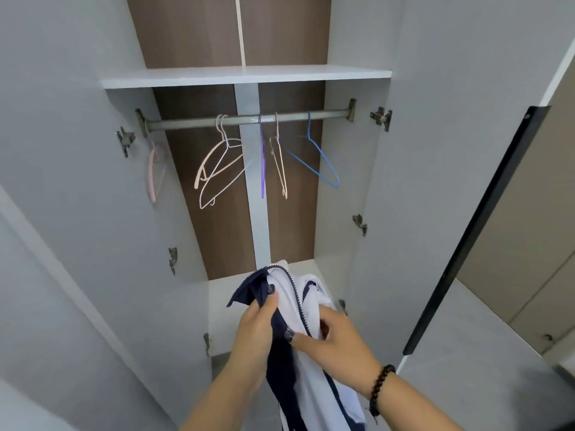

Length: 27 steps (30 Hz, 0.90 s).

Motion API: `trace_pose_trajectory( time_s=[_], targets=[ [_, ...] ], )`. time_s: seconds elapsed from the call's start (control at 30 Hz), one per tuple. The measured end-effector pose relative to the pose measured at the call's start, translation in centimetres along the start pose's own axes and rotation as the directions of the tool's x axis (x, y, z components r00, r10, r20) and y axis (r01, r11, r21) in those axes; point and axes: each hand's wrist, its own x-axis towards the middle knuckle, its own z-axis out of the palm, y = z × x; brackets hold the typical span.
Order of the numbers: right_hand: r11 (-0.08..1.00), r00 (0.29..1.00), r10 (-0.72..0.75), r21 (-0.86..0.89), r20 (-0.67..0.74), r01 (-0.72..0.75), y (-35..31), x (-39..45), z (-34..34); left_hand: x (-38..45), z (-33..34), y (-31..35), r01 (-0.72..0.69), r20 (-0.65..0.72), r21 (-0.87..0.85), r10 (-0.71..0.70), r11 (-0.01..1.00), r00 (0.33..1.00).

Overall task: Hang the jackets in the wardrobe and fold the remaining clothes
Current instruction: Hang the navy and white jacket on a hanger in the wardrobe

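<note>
From my feed, the jacket (pixel 298 309), navy and white with a zip running along its edge, sits low in the centre of the frame, bunched between both hands in front of the open wardrobe (pixel 348 169). My left hand (pixel 253 331) comes up from the bottom centre, its grip clamped on the navy part of the cloth, thumb laid over the fabric and pointing up toward the collar. My right hand (pixel 334 340) reaches in from the lower right with its grip also closed on the jacket: the thumb presses the zip edge near the middle and the fingers curl into the white folds behind. The rest of the jacket hangs down between the two forearms and runs off the bottom edge of the frame. A dark bead bracelet (pixel 381 388) circles the right wrist. Both forearms angle inward, so the hands nearly meet on the cloth. Above them, in the upper middle of the frame, a metal rail (pixel 245 119) spans the wardrobe under a white shelf (pixel 245 76). On the rail hang bare hangers: a pale pair (pixel 217 169) left of centre, a purple one (pixel 262 163) and a beige one (pixel 278 163) near the centre, and a blue one (pixel 317 160) to their right. A pink hanger (pixel 154 172) shows faintly at the far left end of the rail. Both doors stand open.
</note>
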Motion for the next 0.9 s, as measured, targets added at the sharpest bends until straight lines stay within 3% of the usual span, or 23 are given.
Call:
trace_pose_trajectory(
  time_s=[0.3, 0.53, 0.63, 0.7, 0.77, 0.9],
  targets=[
    [0.965, 0.994, 0.103, 0.245, -0.043, -0.089, 2.3, 7.0, -6.7, 7.2, 4.3, 1.5, 0.013, -0.002, -0.039, -0.013, 0.999, 1.000],
    [0.932, 0.994, 0.112, 0.348, -0.019, -0.098, 3.6, 11.7, -12.7, 13.0, 8.1, 3.2, -0.052, -0.160, 0.010, 0.053, 0.999, 0.986],
    [0.942, 0.994, 0.102, 0.326, -0.031, -0.086, 3.5, 13.3, -14.5, 13.9, 10.2, 3.5, -0.199, -0.103, 0.222, 0.226, 0.954, 0.969],
    [0.948, 0.997, 0.076, 0.310, -0.015, -0.068, 3.3, 14.5, -15.6, 14.3, 11.7, 3.5, -0.220, -0.025, 0.314, 0.240, 0.924, 0.970],
    [0.953, 1.000, 0.031, 0.300, 0.003, -0.030, 3.2, 15.7, -16.5, 15.1, 13.1, 3.3, -0.220, 0.013, 0.289, 0.226, 0.932, 0.974],
    [0.947, 0.996, -0.015, 0.320, -0.086, 0.042, 2.9, 18.1, -18.3, 18.0, 13.8, 3.5, -0.120, -0.231, 0.280, 0.189, 0.952, 0.954]
  ],
)
